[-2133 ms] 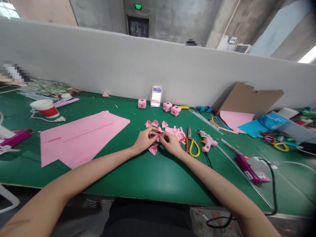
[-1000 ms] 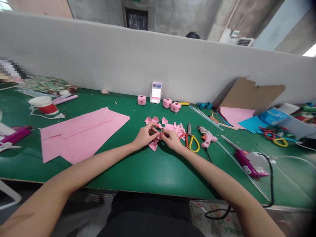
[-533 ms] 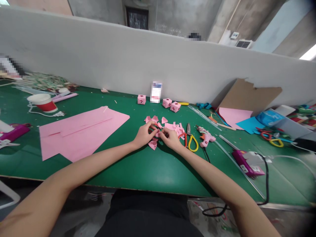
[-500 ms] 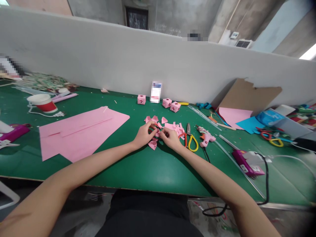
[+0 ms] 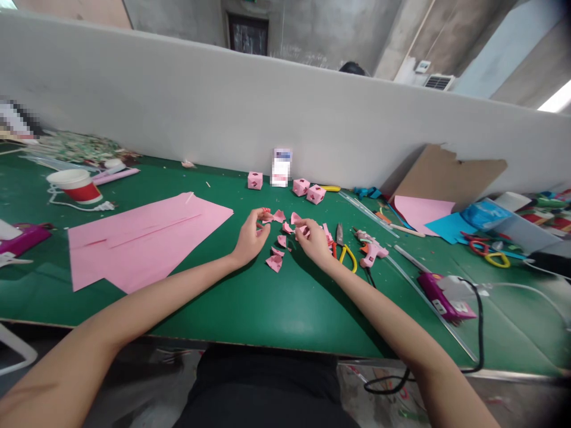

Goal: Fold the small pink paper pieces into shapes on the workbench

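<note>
Paper pieces [image 5: 282,241] between left fingers [image 5: 263,236] — loosely apart — and right fingers [image 5: 312,229], grip unclear.

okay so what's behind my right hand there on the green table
Pink paper scraps stick out past your right hand, and a red handle shows beside your wrist. Whatever lies directly behind the hand is covered and can't be seen.

the head camera is looking down from above and behind the fingers [image 5: 263,235], facing the partition [image 5: 178,107] beyond.
</note>
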`<state>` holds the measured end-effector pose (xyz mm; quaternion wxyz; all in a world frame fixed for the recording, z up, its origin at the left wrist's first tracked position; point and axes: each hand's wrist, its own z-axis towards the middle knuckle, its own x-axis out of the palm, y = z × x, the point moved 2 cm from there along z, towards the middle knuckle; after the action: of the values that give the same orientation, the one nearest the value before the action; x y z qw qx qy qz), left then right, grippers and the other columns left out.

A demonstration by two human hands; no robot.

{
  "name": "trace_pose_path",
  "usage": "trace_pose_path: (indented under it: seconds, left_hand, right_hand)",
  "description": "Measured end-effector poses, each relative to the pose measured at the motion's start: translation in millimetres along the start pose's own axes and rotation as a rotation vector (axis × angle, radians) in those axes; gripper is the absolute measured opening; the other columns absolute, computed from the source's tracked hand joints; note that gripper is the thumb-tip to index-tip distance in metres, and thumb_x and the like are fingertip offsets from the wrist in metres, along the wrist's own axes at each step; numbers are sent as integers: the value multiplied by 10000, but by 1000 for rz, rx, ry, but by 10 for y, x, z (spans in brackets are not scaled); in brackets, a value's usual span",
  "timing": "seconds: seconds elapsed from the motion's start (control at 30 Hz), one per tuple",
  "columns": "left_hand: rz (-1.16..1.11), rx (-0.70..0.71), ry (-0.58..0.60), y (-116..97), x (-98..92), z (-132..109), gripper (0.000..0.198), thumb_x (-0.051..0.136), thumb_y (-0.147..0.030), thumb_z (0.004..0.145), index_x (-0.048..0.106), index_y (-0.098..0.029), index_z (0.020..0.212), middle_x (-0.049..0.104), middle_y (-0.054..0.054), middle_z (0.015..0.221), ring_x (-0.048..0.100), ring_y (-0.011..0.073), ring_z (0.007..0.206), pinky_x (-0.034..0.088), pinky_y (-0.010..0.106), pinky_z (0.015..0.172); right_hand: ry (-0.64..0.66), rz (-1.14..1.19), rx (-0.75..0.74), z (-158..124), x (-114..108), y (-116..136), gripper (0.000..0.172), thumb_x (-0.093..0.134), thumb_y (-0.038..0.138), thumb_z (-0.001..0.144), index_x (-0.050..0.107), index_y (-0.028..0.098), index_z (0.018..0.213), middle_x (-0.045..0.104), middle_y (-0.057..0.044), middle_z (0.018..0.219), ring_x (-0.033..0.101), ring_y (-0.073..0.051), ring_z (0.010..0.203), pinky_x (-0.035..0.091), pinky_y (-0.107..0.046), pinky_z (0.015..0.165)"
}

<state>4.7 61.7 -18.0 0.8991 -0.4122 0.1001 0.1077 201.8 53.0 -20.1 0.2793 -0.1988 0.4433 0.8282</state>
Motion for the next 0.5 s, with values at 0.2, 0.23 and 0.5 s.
trace_pose_path:
  seconds: [0.2,0.23,0.5]
  left_hand:
    - [90,46,-15,56,-8,-13,442,446,7,779,493,-191,1172,628,93,1142,570,211,1106,465,376,898]
    - [99,55,-11,53,-6,-18,473,433,25,758,493,-192,1175,627,91,1150,562,214,1118,458,384,915]
    - [85,38,-39,74,-20,-12,427,409,3,802,509,-196,1166,631,88,1150,559,211,1122,446,401,951]
  right_hand:
    - [120,-427,-181,60,86,4,173,556,223,900,709,188,973,689,-108,1012,549,-274,937,442,-411,842]
    - [130,-475,-182,79,111,10,164,571,228,897,718,186,959,690,-111,1012,540,-278,935,441,-408,832]
    - [102,-555,-203,195,176,92,145,595,257,903,708,191,842,690,-100,945,527,-257,890,400,-360,748]
